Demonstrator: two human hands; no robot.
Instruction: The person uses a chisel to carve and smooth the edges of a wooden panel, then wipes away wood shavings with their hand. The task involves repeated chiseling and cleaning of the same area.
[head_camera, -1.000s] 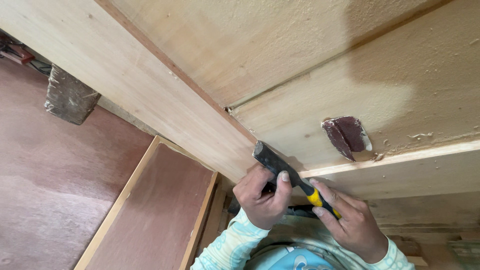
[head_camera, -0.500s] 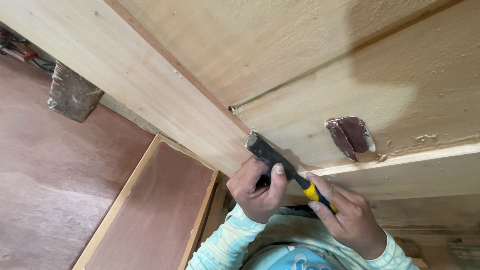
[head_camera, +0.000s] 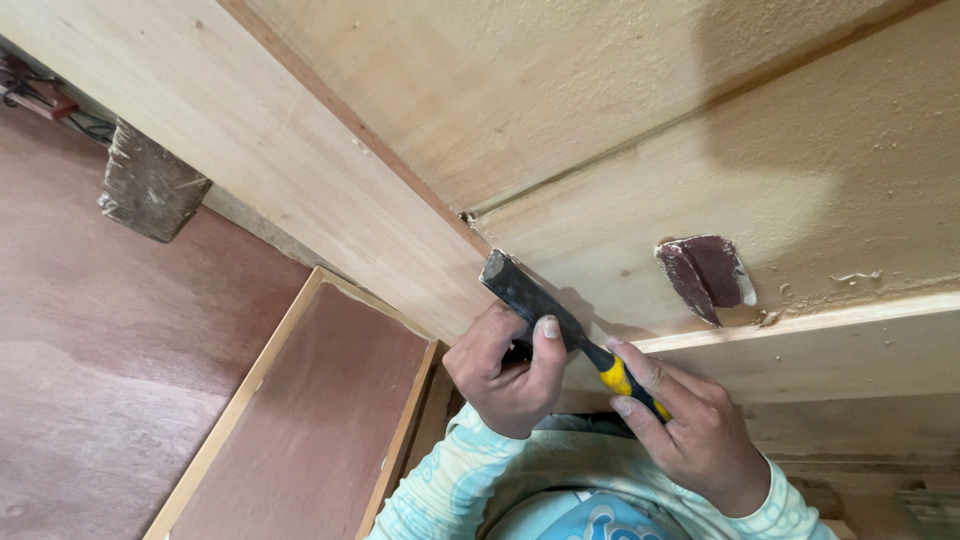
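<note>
Pale wood panel (head_camera: 620, 130) carries folded reddish sandpaper piece (head_camera: 705, 275); scattered wood crumbs (head_camera: 850, 278) beside it.

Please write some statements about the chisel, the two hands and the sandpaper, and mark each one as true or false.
1. Both hands hold the chisel. True: the left hand grips near the blade, the right hand holds the handle.
2. The chisel handle is red and white. False: it is yellow and black.
3. The folded sandpaper lies on the wooden panel. True.
4. The right hand touches the sandpaper. False: they are apart.
5. The sleeves are light blue-green. True.
</note>
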